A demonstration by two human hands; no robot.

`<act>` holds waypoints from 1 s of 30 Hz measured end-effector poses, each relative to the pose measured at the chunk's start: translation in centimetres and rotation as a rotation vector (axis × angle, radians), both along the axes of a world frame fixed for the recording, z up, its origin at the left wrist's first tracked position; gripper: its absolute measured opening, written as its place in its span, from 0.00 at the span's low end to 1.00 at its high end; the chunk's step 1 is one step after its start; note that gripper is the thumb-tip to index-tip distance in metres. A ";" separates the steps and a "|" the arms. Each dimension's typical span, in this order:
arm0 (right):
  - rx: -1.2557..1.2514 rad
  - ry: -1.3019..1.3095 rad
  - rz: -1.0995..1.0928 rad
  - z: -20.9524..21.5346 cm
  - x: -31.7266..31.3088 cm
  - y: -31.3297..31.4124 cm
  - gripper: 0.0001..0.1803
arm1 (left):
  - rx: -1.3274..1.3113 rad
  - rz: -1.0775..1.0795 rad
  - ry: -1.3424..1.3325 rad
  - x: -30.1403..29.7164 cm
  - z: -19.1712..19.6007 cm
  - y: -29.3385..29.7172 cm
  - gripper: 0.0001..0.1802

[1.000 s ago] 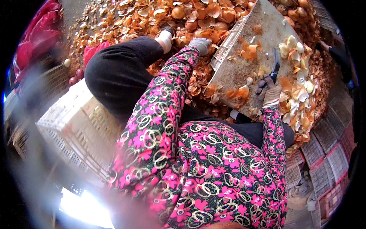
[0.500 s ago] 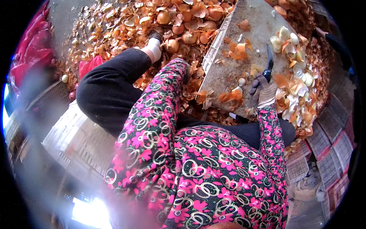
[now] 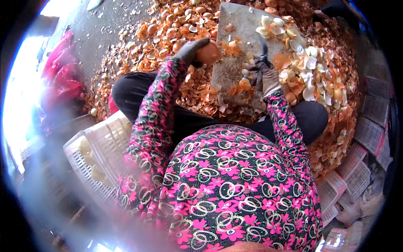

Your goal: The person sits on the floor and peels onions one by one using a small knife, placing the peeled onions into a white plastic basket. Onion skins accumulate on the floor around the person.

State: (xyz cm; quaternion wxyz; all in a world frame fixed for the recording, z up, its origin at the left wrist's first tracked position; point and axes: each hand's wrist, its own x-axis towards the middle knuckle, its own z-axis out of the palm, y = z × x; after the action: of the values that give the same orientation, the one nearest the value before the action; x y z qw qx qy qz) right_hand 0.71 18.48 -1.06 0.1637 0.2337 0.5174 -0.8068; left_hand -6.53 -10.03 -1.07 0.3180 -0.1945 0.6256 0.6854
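My left hand [image 3: 191, 51], in a dark glove, is closed round a brown-skinned onion [image 3: 208, 53] just off the left edge of a worn wooden board [image 3: 228, 77]. A knife [image 3: 264, 46] with a dark blade points away from me in my gloved right hand [image 3: 265, 79], whose fingers are wrapped round its handle above the board. Loose onion skins [image 3: 240, 87] and small pale scraps lie on the board. Pale peeled onions and thick skins [image 3: 310, 63] are heaped along its right side.
Unpeeled onions [image 3: 170, 31] lie among skins beyond my left hand. At my left side stands a white plastic crate [image 3: 111, 136] holding pale onions. Pink mesh bags [image 3: 63, 84] lie at the far left, and several flattened crates [image 3: 333, 189] at the right.
My left hand, hidden behind its sleeve before, now shows with an onion lifted beside the board. My right hand still grips the knife. The whole view has shifted.
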 end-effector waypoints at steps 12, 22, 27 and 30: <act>-1.041 0.344 0.274 -7.7 1.2 5.7 0.31 | -1.135 -1.023 0.557 5.9 2.6 8.3 0.39; -0.421 0.023 0.007 -0.9 2.5 -1.2 0.28 | -0.533 -0.409 1.027 7.7 -0.5 10.5 0.52; 0.868 0.070 0.422 -1.8 1.7 0.9 0.22 | -0.727 -0.472 0.884 7.4 -1.2 9.2 0.52; 0.881 0.291 0.307 -4.7 4.0 0.3 0.22 | -0.926 -0.563 0.646 7.1 -2.4 8.7 0.48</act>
State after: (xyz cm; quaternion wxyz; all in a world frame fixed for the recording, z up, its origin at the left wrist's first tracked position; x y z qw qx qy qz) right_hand 4.73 18.78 -5.73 0.0924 0.0865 0.8556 -0.5019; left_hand 0.58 -1.35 -3.43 0.1640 0.0771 0.9491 0.2576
